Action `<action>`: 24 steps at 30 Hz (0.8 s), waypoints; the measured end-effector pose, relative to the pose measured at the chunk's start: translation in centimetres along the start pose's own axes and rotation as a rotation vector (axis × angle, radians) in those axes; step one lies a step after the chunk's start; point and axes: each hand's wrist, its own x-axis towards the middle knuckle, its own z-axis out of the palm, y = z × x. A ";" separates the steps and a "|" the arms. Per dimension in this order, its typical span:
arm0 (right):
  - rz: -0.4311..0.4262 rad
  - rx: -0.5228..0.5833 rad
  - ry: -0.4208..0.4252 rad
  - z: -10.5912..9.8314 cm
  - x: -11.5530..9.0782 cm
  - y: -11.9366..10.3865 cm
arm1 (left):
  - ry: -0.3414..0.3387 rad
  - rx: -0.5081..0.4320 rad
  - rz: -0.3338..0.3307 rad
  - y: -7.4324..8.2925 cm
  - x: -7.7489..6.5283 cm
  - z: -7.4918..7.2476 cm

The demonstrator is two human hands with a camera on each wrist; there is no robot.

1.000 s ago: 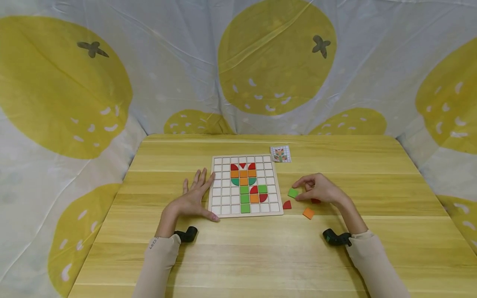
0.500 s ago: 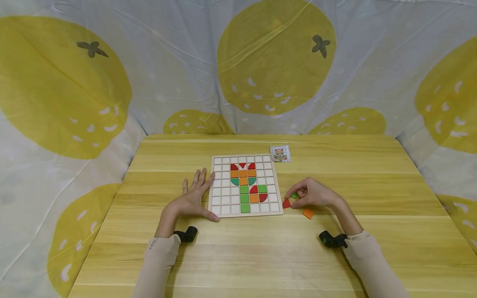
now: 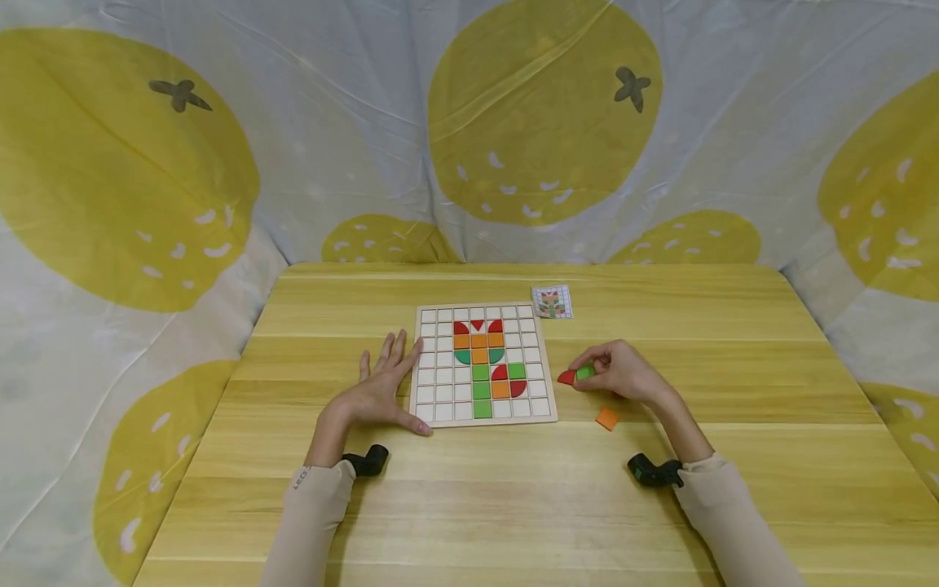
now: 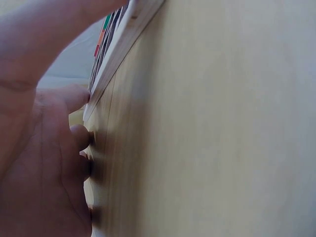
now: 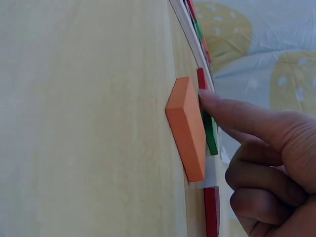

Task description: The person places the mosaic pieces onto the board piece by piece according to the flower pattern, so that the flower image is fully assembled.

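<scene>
My left hand (image 3: 377,395) lies spread at the left side of a wooden grid board (image 3: 444,393), its thumb and index finger touching the edge. Colored tiles on the board form a flower. To the right of the board, my right hand (image 3: 619,373) pinches a red quarter-circle tile (image 3: 566,377) between thumb and fingers. Against that tile sits a green square tile (image 3: 584,372), partly covered by the fingers. Nearer the front lies an orange square tile (image 3: 606,419). Another red tile (image 5: 212,212) shows in the right wrist view; from the head, the hand hides it.
A small printed pattern card (image 3: 553,302) lies by the board's far right corner. Behind the wooden table (image 3: 484,505) hangs a cloth with a yellow fruit print (image 3: 543,114). Each wrist carries a black camera.
My right hand leaves the green tile, takes the red quarter-circle beside the board and slides it away from me, up against the green tile. The left hand stays in place.
</scene>
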 end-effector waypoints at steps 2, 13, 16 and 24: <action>0.007 -0.013 0.030 0.0 0.0 0.0 | -0.001 0.004 0.000 0.0 0.0 0.0; 0.036 -0.114 0.091 0.1 -0.1 -0.5 | 0.000 -0.005 -0.001 0.1 0.0 0.0; 0.030 -0.089 0.038 0.0 -0.2 -0.6 | 0.001 -0.003 -0.002 0.1 0.1 0.0; -0.029 -0.011 0.020 0.6 0.1 -0.6 | -0.001 -0.006 -0.002 0.1 0.0 0.0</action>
